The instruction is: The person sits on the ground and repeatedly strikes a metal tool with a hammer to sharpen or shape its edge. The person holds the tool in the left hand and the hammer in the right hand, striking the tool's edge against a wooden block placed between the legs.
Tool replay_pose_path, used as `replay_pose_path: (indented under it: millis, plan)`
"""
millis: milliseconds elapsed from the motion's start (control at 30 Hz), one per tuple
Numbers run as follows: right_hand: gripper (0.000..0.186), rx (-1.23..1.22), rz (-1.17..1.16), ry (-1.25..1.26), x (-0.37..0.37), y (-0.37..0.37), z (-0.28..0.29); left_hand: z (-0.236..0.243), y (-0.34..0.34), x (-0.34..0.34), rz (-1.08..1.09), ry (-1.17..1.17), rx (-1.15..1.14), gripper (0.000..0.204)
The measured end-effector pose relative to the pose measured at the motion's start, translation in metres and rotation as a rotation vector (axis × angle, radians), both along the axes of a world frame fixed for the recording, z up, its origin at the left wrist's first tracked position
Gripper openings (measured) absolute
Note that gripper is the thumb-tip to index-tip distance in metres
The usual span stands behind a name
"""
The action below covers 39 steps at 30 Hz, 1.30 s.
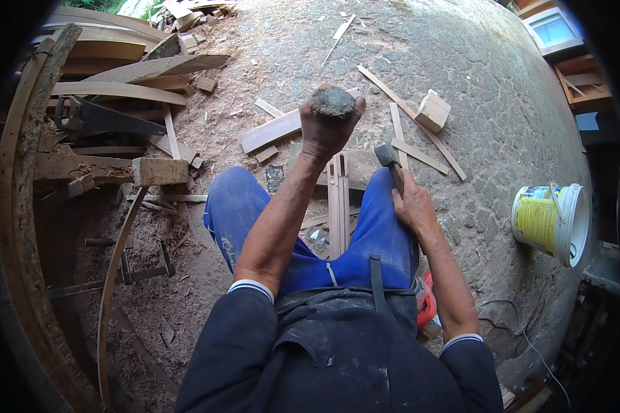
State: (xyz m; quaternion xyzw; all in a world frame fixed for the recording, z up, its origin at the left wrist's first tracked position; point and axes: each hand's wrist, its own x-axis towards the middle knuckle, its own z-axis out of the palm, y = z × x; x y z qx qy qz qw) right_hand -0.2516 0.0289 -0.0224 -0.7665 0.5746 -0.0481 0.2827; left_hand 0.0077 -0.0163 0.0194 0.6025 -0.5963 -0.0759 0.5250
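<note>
My left hand (322, 134) is raised over the gap between my knees, closed round a thick round piece of wood (333, 101). Its top end is rough, frayed and greyish; the rest of it is hidden below the hand. My right hand (415, 203) is by my right thigh, closed on the handle of a hammer (387, 155) with a dark metal head, which is over my right knee. Between my thighs lies a reddish-brown wooden piece (338, 206) with slots cut near its far end. Just past the left hand is a flat board (272, 133).
Curved planks (117, 89), a handsaw (114, 117) and a beam (160, 171) crowd the left. Thin strips (420, 155) and a wooden block (433, 111) lie ahead on the ground. A white bucket (572, 224) lies tipped at right, near a cable (530, 341). Shavings cover the ground at left.
</note>
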Motion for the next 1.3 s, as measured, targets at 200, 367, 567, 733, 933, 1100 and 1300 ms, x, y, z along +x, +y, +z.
replay_pose_path:
  millis: [200, 367, 567, 733, 933, 1100, 1300]
  plan:
    - [0.043, -0.003, -0.002, -0.003, -0.002, -0.001, -0.003, 0.000, 0.004, -0.007, -0.013, 0.297, -0.051, 0.033]
    - [0.043, -0.009, 0.002, -0.020, -0.004, -0.001, -0.003, -0.007, 0.001, -0.007, 0.027, 0.185, -0.091, 0.031]
    - [0.043, 0.016, -0.020, 0.004, -0.002, 0.000, 0.001, -0.011, 0.001, -0.001, -0.036, 0.317, -0.007, 0.031]
    - [0.044, -0.002, -0.012, -0.021, -0.003, -0.002, -0.001, -0.007, -0.001, -0.004, -0.039, 0.333, 0.078, 0.026]
    - [0.043, 0.043, -0.038, -0.012, -0.006, -0.002, -0.003, 0.000, 0.011, -0.004, 0.019, 0.123, 0.013, 0.021]
    - [0.046, 0.088, -0.081, 0.002, -0.007, -0.002, 0.000, 0.008, 0.016, 0.005, 0.059, 0.398, 0.145, 0.030]
    - [0.053, -0.009, -0.042, -0.097, -0.016, 0.001, -0.010, 0.000, 0.010, -0.013, -0.039, 0.216, -0.038, 0.027]
